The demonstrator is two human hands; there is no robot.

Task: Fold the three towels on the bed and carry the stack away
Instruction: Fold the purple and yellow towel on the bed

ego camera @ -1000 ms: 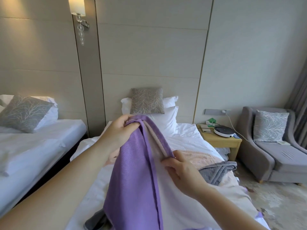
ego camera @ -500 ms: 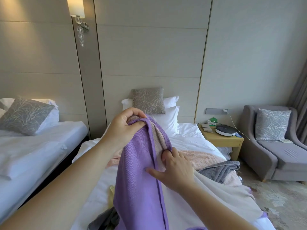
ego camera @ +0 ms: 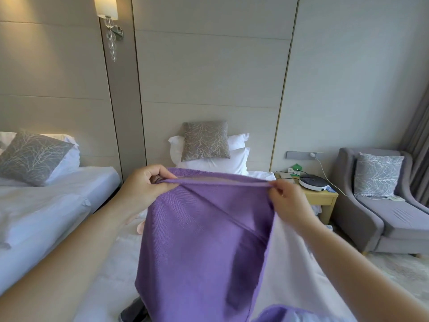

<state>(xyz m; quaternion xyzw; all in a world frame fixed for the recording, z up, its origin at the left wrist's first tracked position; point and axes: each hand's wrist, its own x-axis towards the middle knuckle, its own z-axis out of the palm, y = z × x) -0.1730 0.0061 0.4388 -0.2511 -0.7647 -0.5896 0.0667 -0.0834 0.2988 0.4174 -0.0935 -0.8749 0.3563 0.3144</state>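
Note:
A purple towel with a pale reverse side hangs stretched in front of me over the bed. My left hand pinches its top left corner. My right hand pinches the top edge at the right, so the edge runs taut between them. A small bit of a pink towel shows under my left wrist. A dark grey cloth peeks out at the bottom edge. The held towel hides most of the bed behind it.
White pillows and a grey patterned cushion lie at the headboard. A second bed stands to the left. To the right are a wooden bedside table with a round white device and a grey armchair.
My right hand slid along the towel's top edge to the right, away from my left hand. The bunched towel has spread out wide between both hands and covers the pink and grey towels.

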